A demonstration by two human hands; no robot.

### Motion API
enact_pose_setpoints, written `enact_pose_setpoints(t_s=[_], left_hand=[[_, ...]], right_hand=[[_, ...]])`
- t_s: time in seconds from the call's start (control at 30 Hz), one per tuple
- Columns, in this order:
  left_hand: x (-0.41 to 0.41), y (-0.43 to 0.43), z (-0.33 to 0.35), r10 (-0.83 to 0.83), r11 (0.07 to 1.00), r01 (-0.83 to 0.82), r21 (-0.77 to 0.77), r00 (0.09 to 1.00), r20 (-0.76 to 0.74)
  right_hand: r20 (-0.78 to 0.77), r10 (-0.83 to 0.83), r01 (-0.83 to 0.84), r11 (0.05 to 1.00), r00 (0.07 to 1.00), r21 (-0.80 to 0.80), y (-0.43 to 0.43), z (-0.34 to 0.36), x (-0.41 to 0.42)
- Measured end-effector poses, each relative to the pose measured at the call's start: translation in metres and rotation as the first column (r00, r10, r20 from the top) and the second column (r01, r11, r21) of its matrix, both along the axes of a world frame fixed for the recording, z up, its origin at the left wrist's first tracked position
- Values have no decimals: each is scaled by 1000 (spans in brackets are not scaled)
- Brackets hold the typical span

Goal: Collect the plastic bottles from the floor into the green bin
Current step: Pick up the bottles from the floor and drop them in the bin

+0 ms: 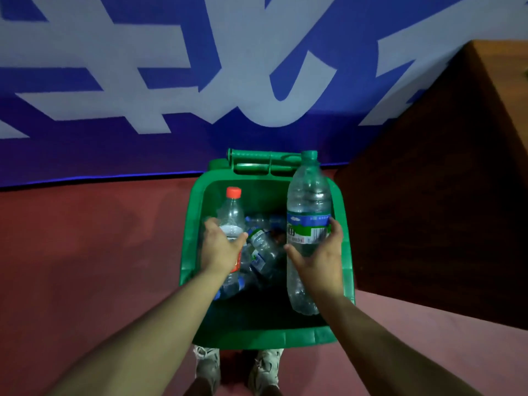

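Observation:
An open green bin (191, 224) stands on the red floor right in front of me, with several clear plastic bottles (264, 247) lying inside. My left hand (221, 247) grips a clear bottle with a red cap (233, 210) over the bin's left side. My right hand (320, 258) holds a larger clear bottle with a green cap and a blue-green label (308, 201) over the bin's right side. Both bottles point cap away from me.
A blue wall with large white characters (171, 81) rises behind the bin. A dark brown wooden cabinet (443, 195) stands close on the right. Red floor (85, 252) stretches to the left. My shoes (237, 367) stand at the bin's near edge.

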State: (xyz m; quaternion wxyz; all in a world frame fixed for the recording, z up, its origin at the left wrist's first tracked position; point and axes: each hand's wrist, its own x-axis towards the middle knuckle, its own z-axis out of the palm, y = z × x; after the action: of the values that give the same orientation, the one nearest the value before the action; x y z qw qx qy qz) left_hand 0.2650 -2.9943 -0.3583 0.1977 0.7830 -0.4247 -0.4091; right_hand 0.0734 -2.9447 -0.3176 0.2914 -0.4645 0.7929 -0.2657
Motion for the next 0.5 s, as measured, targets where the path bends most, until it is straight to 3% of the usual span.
enact_pose_setpoints(t_s=[0.17,0.5], left_hand=[[5,-8,-24,33,994,-35,106,999,22],[4,-3,24,-67,996,71,59,995,-70]], right_hand=[[-69,-72,81,987,995,142,15,-29,2],[57,-77,72,994,995,81,15,21,32]])
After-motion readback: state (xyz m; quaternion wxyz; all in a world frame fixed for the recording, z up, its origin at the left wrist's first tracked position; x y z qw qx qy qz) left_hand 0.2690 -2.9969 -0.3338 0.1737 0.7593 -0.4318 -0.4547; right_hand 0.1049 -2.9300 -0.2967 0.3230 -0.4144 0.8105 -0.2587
